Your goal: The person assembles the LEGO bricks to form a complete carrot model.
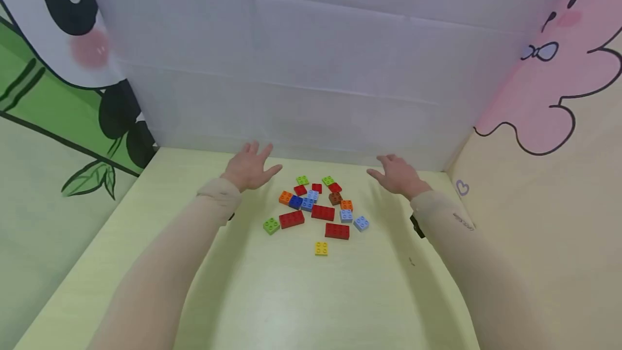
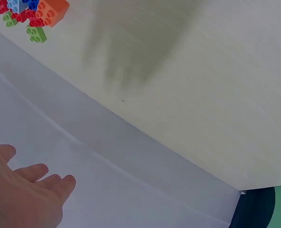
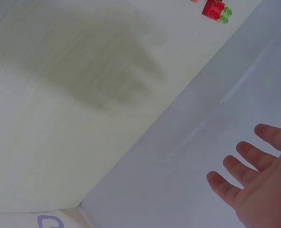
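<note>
Loose toy building bricks lie in a loose cluster on the table. Long red bricks (image 1: 323, 212) sit mid-cluster, with a yellow brick (image 1: 321, 248) nearest the body. Blue bricks (image 1: 295, 202), light blue bricks (image 1: 361, 223), orange bricks (image 1: 346, 206), a brown brick (image 1: 335, 198) and green bricks (image 1: 271, 226) lie around them. My left hand (image 1: 249, 167) hovers beyond the cluster's left side, fingers spread and holding nothing. On the far right side my right hand (image 1: 397, 175) hovers likewise, its fingers (image 3: 256, 154) parted and nothing in them. Both hands cast shadows on the table.
The pale table (image 1: 301, 301) meets a whitish cloth wall (image 1: 311, 69) at its back edge. A side panel with a panda drawing (image 1: 92, 47) stands left, and one with a pink figure (image 1: 559, 85) stands right.
</note>
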The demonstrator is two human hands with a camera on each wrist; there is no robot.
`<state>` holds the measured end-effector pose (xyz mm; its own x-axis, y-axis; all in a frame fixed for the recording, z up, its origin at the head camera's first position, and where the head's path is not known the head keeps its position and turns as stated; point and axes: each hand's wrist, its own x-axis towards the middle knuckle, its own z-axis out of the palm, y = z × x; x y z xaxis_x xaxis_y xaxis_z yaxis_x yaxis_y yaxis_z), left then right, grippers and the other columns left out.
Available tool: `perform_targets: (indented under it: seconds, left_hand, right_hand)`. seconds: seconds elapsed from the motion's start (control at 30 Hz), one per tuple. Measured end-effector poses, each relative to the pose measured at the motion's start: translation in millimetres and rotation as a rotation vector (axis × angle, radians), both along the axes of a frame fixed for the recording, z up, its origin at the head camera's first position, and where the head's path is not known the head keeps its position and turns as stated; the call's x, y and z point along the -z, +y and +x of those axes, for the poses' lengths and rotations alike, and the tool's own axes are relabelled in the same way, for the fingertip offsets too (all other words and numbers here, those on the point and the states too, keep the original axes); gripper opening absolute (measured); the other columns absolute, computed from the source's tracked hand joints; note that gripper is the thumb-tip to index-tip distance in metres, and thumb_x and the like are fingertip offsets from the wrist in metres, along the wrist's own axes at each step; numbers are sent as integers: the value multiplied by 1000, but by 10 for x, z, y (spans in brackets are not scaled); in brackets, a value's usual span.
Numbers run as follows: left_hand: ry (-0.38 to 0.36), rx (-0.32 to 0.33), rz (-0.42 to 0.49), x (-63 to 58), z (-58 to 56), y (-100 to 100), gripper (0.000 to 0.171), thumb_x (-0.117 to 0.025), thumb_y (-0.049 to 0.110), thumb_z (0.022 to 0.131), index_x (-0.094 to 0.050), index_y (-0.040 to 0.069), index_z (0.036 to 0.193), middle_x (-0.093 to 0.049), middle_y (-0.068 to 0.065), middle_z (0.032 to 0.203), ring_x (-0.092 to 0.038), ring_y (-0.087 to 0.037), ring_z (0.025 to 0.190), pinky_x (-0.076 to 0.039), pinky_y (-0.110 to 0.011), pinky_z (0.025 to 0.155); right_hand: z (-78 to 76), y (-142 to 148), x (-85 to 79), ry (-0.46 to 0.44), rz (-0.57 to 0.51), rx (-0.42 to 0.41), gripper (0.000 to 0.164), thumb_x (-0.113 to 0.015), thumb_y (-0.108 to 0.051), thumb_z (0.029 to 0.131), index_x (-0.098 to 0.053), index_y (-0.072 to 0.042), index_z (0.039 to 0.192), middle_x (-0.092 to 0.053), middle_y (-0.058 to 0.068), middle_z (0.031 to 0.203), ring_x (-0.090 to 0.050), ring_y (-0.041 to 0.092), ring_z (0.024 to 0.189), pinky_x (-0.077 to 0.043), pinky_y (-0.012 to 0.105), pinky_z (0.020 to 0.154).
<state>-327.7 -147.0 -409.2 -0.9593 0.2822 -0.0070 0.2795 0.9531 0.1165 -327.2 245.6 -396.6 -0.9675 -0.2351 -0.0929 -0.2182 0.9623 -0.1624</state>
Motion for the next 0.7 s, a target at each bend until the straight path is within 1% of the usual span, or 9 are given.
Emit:
perform_targets:
  seconds: [0.1,0.23,0.37,0.47,0.57,0.7]
  left_hand:
    - [-5,16,-6,50,21,39,78,-37,61,94,-21,11,152,-20,-28,150,-18,-47,135,-32,-57,99]
    - [-13,22,11,129,61,90,78,-38,61,94,-24,11,152,-24,-27,149,-21,-46,135,-33,-57,98]
    - [-15,38,10,210,107,135,78,-39,61,93,-29,9,150,-29,-25,147,-24,-46,134,-31,-56,100]
    - [-4,56,-5,270,135,162,76,-39,61,94,-33,8,148,-35,-23,145,-29,-44,132,-31,-54,102]
    - [2,68,-1,336,155,181,75,-39,61,94,-39,6,145,-41,-22,141,-35,-42,128,-33,-53,101]
    - [-20,54,33,418,169,220,74,-39,61,93,-46,4,140,-46,-20,137,-42,-38,123,-37,-51,98]
  right_hand:
    - [19,-26,58,15,10,-30,68,-50,-47,96,-36,-2,144,-34,24,144,-32,43,130,-30,59,100]
    - [49,-86,137,22,12,-62,67,-57,-43,94,-37,-2,143,-36,24,143,-34,43,129,-32,57,100]
    - [100,-161,207,16,10,-87,66,-60,-41,92,-39,-3,143,-38,22,143,-35,41,129,-33,54,100]
    - [152,-218,229,13,9,-102,65,-62,-39,91,-41,-4,142,-40,22,141,-38,40,127,-34,54,99]
    - [190,-254,257,18,20,-120,64,-63,-38,91,-43,-4,141,-43,21,139,-40,39,125,-36,53,98]
    - [233,-291,311,12,44,-135,63,-63,-39,91,-44,-5,141,-44,20,138,-42,39,124,-36,53,98]
